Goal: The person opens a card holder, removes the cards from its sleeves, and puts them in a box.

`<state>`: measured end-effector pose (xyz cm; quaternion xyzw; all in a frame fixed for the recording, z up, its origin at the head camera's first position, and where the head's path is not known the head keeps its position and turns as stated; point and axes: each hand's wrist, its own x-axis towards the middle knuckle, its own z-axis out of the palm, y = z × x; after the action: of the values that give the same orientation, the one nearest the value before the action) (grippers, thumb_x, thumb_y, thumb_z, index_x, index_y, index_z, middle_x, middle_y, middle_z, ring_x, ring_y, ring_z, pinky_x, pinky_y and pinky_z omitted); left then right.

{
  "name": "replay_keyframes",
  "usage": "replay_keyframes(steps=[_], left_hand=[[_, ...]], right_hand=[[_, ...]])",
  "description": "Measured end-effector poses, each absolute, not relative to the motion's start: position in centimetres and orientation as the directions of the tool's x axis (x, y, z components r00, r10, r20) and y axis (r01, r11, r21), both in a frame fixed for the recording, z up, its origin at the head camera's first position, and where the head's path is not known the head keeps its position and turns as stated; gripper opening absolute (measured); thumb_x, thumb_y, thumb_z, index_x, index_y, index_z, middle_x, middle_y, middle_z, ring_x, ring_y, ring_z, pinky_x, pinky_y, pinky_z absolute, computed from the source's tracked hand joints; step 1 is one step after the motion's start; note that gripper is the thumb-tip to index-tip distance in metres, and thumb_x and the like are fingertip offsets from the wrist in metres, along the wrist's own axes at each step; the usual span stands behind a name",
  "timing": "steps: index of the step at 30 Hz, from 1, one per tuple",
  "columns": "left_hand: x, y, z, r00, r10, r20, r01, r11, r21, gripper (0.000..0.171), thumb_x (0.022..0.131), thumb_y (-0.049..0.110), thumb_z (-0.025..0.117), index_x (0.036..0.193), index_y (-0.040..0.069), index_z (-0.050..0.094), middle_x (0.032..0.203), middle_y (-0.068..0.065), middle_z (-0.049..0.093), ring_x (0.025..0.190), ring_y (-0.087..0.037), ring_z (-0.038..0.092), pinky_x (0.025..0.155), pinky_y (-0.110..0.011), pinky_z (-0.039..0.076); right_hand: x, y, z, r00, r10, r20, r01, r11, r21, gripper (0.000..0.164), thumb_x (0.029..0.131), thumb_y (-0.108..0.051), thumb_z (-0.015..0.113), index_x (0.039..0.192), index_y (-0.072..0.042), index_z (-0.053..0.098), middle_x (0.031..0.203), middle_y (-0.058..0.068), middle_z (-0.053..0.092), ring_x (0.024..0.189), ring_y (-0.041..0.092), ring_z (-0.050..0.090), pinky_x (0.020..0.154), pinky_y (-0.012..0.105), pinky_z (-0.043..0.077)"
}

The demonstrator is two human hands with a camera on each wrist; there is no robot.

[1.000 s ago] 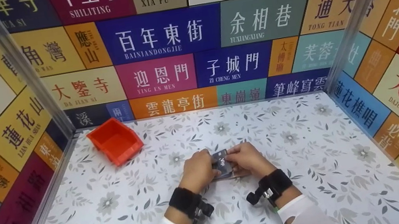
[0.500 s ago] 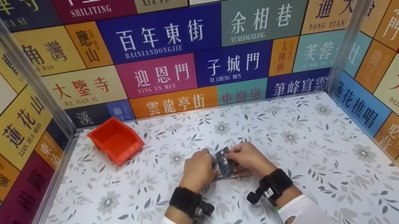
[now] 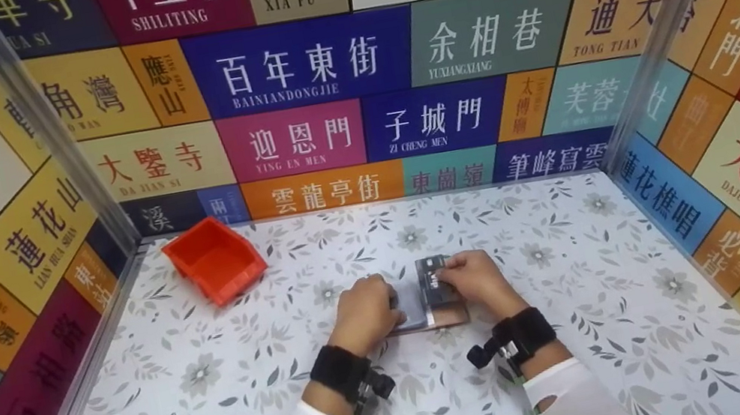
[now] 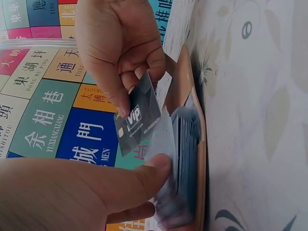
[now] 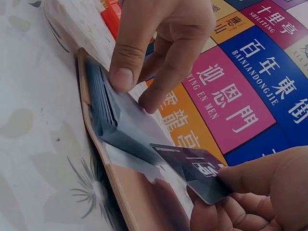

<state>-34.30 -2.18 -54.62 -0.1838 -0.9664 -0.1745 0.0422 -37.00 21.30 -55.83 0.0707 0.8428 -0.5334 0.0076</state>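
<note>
A dark VIP card (image 3: 434, 280) is pinched between thumb and fingers of my right hand (image 3: 482, 280), raised over the right half of an open brown card holder (image 3: 448, 314). Clear plastic sleeves (image 4: 185, 144) form a thick stack inside the holder, which lies on the table. My left hand (image 3: 365, 315) pinches the top sleeve near its edge, thumb on the upper face, as the left wrist view shows. In the right wrist view the card (image 5: 195, 171) is apart from most of the sleeves, one corner close to their edge.
An orange-red plastic bin (image 3: 216, 261) stands at the back left of the table (image 3: 283, 405), which has a floral print. Walls with colourful street-name panels (image 3: 306, 63) enclose the back and both sides. Each wrist wears a black strap with a small camera.
My right hand has moved right and slightly away from me, taking the VIP card off the sleeves it overlapped before. More of the holder shows. The left hand stays nearly in place.
</note>
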Motion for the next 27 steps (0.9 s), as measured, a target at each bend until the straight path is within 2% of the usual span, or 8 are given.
replay_keyframes(steps=[2, 5, 7, 11, 14, 17, 21, 27], left_hand=[[-34.5, -2.2, -54.5, -0.936, 0.311, 0.165, 0.35, 0.869, 0.35, 0.023, 0.092, 0.032, 0.093, 0.104, 0.013, 0.088, 0.106, -0.005, 0.079, 0.104, -0.034, 0.076, 0.093, -0.055, 0.062], [-34.9, -2.1, -54.4, -0.944, 0.246, 0.221, 0.321, 0.842, 0.433, 0.025, 0.099, 0.027, 0.087, 0.118, 0.012, 0.088, 0.117, -0.008, 0.082, 0.117, -0.036, 0.077, 0.103, -0.055, 0.062], [-35.0, -2.1, -54.2, -0.943, 0.205, 0.263, 0.315, 0.805, 0.502, 0.021, 0.103, 0.024, 0.083, 0.119, 0.012, 0.088, 0.121, -0.009, 0.082, 0.121, -0.036, 0.077, 0.107, -0.053, 0.061], [-35.2, -2.0, -53.7, -0.933, 0.15, 0.327, 0.334, 0.7, 0.631, 0.019, 0.107, 0.022, 0.077, 0.117, 0.008, 0.087, 0.115, -0.01, 0.083, 0.113, -0.033, 0.078, 0.102, -0.051, 0.063], [-35.3, -2.0, -53.3, -0.931, 0.136, 0.339, 0.35, 0.602, 0.718, 0.023, 0.109, 0.022, 0.074, 0.121, 0.006, 0.085, 0.113, -0.009, 0.083, 0.104, -0.028, 0.077, 0.095, -0.047, 0.063], [-35.4, -1.9, -53.1, -0.933, 0.136, 0.332, 0.354, 0.501, 0.79, 0.025, 0.11, 0.022, 0.073, 0.126, 0.005, 0.084, 0.116, -0.011, 0.083, 0.103, -0.026, 0.076, 0.094, -0.044, 0.063], [-35.3, -1.8, -52.8, -0.942, 0.145, 0.303, 0.336, 0.415, 0.845, 0.025, 0.107, 0.019, 0.077, 0.126, 0.005, 0.083, 0.115, -0.013, 0.083, 0.103, -0.028, 0.078, 0.094, -0.043, 0.064], [-35.1, -1.7, -52.6, -0.953, 0.147, 0.265, 0.303, 0.411, 0.86, 0.016, 0.102, 0.012, 0.082, 0.117, 0.008, 0.085, 0.105, -0.009, 0.083, 0.095, -0.02, 0.074, 0.092, -0.039, 0.062]], right_hand=[[-37.2, 21.4, -55.7, -0.99, 0.127, -0.059, 0.109, 0.434, -0.894, 0.014, 0.1, -0.016, 0.081, 0.103, -0.002, 0.081, 0.092, 0.006, 0.081, 0.078, 0.014, 0.069, 0.069, 0.024, 0.057], [-37.5, 21.3, -55.6, -0.992, 0.12, -0.047, 0.09, 0.381, -0.92, 0.017, 0.101, -0.016, 0.081, 0.109, -0.001, 0.081, 0.101, 0.011, 0.086, 0.081, 0.014, 0.075, 0.075, 0.029, 0.063], [-37.5, 21.1, -55.6, -0.994, 0.105, -0.043, 0.075, 0.325, -0.943, 0.016, 0.102, -0.015, 0.082, 0.11, -0.001, 0.081, 0.103, 0.011, 0.087, 0.082, 0.013, 0.078, 0.08, 0.033, 0.066], [-37.4, 20.5, -55.6, -0.998, 0.06, -0.027, 0.039, 0.215, -0.976, 0.013, 0.102, -0.011, 0.083, 0.109, -0.001, 0.08, 0.1, 0.01, 0.087, 0.084, 0.013, 0.081, 0.085, 0.037, 0.07], [-37.2, 20.1, -55.6, -0.999, 0.036, -0.015, 0.021, 0.155, -0.988, 0.009, 0.101, -0.008, 0.082, 0.107, -0.002, 0.08, 0.099, 0.01, 0.087, 0.085, 0.015, 0.084, 0.087, 0.039, 0.071], [-37.0, 19.7, -55.5, -1.0, 0.017, 0.002, 0.0, 0.101, -0.995, 0.008, 0.101, -0.006, 0.082, 0.106, 0.0, 0.079, 0.1, 0.011, 0.087, 0.086, 0.016, 0.085, 0.085, 0.036, 0.071], [-36.8, 19.5, -55.3, -0.999, -0.021, 0.025, -0.025, 0.014, -1.0, 0.009, 0.102, -0.002, 0.081, 0.109, 0.003, 0.079, 0.103, 0.013, 0.087, 0.089, 0.017, 0.086, 0.085, 0.032, 0.07], [-36.6, 19.3, -55.4, -0.996, -0.077, 0.046, -0.042, -0.05, -0.998, 0.006, 0.103, 0.002, 0.078, 0.109, 0.003, 0.079, 0.102, 0.009, 0.088, 0.091, 0.016, 0.086, 0.088, 0.033, 0.07]])
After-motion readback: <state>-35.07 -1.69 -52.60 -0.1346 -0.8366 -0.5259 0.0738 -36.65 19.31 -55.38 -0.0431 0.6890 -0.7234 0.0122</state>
